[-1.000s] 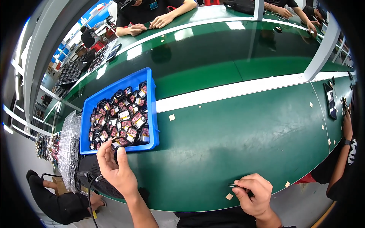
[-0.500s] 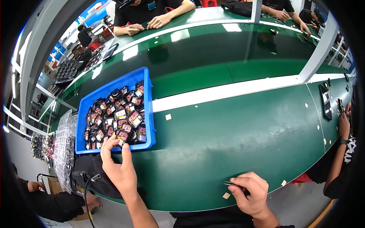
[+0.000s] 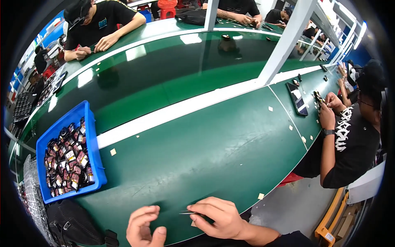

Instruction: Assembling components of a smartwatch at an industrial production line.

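My right hand (image 3: 220, 218) pinches a pair of thin metal tweezers (image 3: 186, 213), whose tips point left toward my other hand. Close to the bench's near edge, my left hand (image 3: 144, 227) has its fingers curled but apart, with nothing visible in them. A small pale square (image 3: 193, 223) lies on the green bench, partly hidden beneath the right hand. At the left stands a blue bin (image 3: 98, 173) heaped with small black modules (image 3: 70, 156) that carry reddish and white faces; neither hand touches it.
A black bag (image 3: 74, 224) rests in front of the bin, beside clear plastic trays (image 3: 33, 185). Pale squares (image 3: 113, 152) dot the bench. A grey post (image 3: 284, 45) rises at the far strip. Co-workers sit at right (image 3: 349, 144) and across (image 3: 103, 24).
My left hand has left the bin's modules and come back near the tweezers. The view has turned to the right, so the bin appears farther left and the right-hand co-worker shows more fully.
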Demonstrator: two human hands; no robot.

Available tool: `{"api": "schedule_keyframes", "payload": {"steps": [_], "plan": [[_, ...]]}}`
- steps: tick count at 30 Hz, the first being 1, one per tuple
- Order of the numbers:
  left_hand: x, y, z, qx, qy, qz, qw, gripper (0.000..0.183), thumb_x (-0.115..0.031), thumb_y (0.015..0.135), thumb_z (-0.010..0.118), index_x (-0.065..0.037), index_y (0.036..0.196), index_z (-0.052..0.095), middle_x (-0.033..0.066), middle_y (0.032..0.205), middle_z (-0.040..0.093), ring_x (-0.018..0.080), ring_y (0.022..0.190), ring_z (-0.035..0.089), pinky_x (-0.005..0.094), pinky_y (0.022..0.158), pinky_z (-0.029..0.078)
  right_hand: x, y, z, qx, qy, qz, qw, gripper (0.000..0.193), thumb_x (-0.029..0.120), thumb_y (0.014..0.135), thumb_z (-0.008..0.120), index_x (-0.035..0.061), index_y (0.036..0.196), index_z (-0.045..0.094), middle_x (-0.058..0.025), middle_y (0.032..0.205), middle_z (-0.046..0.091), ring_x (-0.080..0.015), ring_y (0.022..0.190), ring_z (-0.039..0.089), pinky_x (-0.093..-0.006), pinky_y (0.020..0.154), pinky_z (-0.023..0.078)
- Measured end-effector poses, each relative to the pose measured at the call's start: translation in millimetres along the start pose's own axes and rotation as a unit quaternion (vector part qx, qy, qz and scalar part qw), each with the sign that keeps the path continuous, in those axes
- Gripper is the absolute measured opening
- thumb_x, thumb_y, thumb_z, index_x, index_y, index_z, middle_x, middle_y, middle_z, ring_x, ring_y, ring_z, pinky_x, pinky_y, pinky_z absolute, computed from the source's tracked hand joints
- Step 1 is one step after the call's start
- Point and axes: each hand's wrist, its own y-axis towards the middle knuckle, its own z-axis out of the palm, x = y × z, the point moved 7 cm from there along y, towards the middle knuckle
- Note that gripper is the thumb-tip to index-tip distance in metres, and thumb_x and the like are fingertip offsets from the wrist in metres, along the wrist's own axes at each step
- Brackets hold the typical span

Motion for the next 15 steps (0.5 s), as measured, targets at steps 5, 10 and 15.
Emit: {"api": "schedule_keyframes", "payload": {"steps": [5, 10, 15], "plan": [[8.8, -20.3, 46.4, 0.093, -0.286, -0.086, 0.950, 0.034, -0.007, 0.095, 0.067, 0.005, 0.123, 0.053, 0.0207, 0.131, 0.053, 0.0308, 0.117, 0.061, 0.0440, 0.102, 0.050, 2.4, 0.0, -2.8, -0.008, 0.009, 0.009, 1.000, 0.021, 0.000, 0.083, 0.072, -0.0032, 0.104, 0.069, -0.0135, 0.089, 0.072, -0.0242, 0.071, 0.070, -0.0310, 0.062, 0.056], [21.4, -13.6, 54.6, 0.048, -0.249, -0.093, 0.963, 0.039, -0.010, 0.095, 0.068, 0.004, 0.126, 0.050, 0.0187, 0.127, 0.057, 0.0290, 0.113, 0.063, 0.0396, 0.099, 0.051, -1.2, -7.6, -2.8, -0.009, 0.018, 0.025, 0.999, 0.022, 0.002, 0.084, 0.072, -0.0022, 0.105, 0.069, -0.0141, 0.089, 0.069, -0.0275, 0.071, 0.069, -0.0341, 0.062, 0.055], [30.1, -18.4, 46.0, 0.027, -0.249, -0.099, 0.963, 0.042, -0.014, 0.095, 0.069, 0.004, 0.127, 0.048, 0.0183, 0.125, 0.059, 0.0267, 0.109, 0.064, 0.0380, 0.097, 0.053, 8.9, 0.1, -4.7, -0.001, 0.005, -0.030, 1.000, 0.019, 0.006, 0.082, 0.075, -0.0009, 0.099, 0.070, -0.0136, 0.085, 0.068, -0.0300, 0.069, 0.067, -0.0361, 0.061, 0.054]]}}
